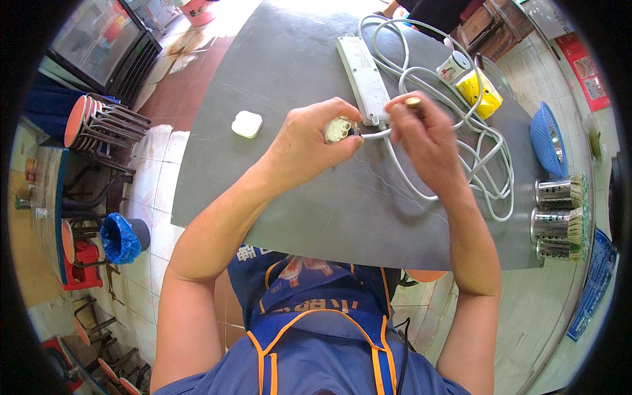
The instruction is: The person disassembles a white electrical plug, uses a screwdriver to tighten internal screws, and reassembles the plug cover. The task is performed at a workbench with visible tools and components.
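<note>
My left hand grips an opened white electrical plug between thumb and fingers. Metal terminals and dark wire ends show at its right side, where a grey-white cable enters. Just right of it, my right hand, blurred, is closed around a small tool with a round yellowish end; its shaft is hidden. Beyond both hands a white power strip lies with a screwed, labelled face up. The white plug cover rests apart, to the left on the dark grey table.
Loose cable coils spread over the table's right side. Near them are a white canister and a yellow packet. A blue basket and perforated metal holders line the right edge. Stacked stools stand left. Another person is at the far end.
</note>
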A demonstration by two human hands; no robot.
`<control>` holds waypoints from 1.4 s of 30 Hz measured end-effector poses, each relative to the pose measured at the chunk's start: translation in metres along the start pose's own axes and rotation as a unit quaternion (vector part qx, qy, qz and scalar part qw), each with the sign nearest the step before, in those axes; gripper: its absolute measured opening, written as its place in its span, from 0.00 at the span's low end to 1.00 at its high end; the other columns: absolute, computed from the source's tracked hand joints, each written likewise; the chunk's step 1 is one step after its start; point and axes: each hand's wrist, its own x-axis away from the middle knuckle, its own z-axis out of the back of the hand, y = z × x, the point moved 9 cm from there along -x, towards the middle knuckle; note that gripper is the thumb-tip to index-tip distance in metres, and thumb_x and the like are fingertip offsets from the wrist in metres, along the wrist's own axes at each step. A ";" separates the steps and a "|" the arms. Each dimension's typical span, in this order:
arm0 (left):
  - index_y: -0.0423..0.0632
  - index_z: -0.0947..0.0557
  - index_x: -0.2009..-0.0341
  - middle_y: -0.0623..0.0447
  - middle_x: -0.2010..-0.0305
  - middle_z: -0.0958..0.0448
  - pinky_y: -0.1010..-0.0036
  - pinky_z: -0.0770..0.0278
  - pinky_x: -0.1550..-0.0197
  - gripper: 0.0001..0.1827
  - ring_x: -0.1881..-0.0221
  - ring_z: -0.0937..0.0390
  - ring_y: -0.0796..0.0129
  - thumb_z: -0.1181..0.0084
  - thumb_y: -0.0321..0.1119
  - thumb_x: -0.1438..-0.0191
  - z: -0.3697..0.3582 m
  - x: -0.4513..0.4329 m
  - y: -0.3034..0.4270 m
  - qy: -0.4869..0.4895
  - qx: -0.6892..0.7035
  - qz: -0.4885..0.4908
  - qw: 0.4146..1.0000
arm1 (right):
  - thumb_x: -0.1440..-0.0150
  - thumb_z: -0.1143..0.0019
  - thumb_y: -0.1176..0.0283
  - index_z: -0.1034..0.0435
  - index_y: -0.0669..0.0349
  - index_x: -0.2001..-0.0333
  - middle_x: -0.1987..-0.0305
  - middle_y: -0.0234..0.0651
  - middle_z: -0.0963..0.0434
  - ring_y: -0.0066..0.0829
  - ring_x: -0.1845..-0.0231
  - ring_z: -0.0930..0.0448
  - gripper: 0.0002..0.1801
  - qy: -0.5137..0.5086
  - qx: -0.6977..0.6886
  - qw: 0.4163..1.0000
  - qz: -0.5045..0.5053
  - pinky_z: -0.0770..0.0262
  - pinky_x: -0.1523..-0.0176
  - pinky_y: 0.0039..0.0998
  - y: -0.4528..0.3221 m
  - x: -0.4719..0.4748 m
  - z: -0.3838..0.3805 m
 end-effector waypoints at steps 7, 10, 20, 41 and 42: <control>0.44 0.18 0.53 0.58 0.68 0.21 0.81 0.25 0.68 0.13 0.70 0.23 0.81 0.33 0.24 0.43 0.001 0.002 -0.004 -0.005 0.025 0.037 0.999 | 0.32 0.40 0.72 0.27 0.65 0.51 0.64 0.30 0.22 0.17 0.68 0.23 0.09 0.040 0.015 0.998 0.040 0.30 0.68 0.17 -0.063 0.031 0.040; 0.44 0.18 0.53 0.58 0.68 0.21 0.81 0.24 0.68 0.13 0.69 0.23 0.80 0.33 0.24 0.43 0.001 0.001 -0.007 -0.005 0.034 0.048 0.998 | 0.32 0.41 0.73 0.28 0.64 0.50 0.61 0.31 0.21 0.19 0.60 0.17 0.10 0.057 -0.047 0.996 0.049 0.23 0.66 0.18 -0.055 0.044 0.046; 0.43 0.18 0.50 0.57 0.67 0.20 0.81 0.20 0.69 0.14 0.68 0.20 0.79 0.35 0.24 0.42 0.002 0.000 -0.008 -0.010 0.051 0.067 0.996 | 0.32 0.43 0.76 0.31 0.68 0.49 0.52 0.36 0.25 0.28 0.52 0.14 0.11 0.063 -0.071 0.988 0.121 0.13 0.60 0.22 -0.049 0.050 0.033; 0.44 0.18 0.50 0.58 0.67 0.21 0.83 0.22 0.69 0.15 0.70 0.21 0.80 0.33 0.25 0.41 0.003 0.000 -0.007 -0.008 0.048 0.053 0.997 | 0.32 0.45 0.78 0.32 0.68 0.49 0.51 0.38 0.28 0.27 0.52 0.15 0.09 0.040 -0.026 0.989 0.138 0.13 0.61 0.22 -0.046 0.049 0.031; 0.44 0.18 0.50 0.58 0.67 0.21 0.83 0.22 0.69 0.15 0.70 0.21 0.80 0.34 0.25 0.41 0.003 0.000 -0.007 -0.009 0.049 0.055 0.997 | 0.32 0.45 0.78 0.32 0.67 0.49 0.51 0.38 0.28 0.27 0.52 0.15 0.09 0.048 -0.032 0.988 0.141 0.13 0.61 0.22 -0.048 0.050 0.033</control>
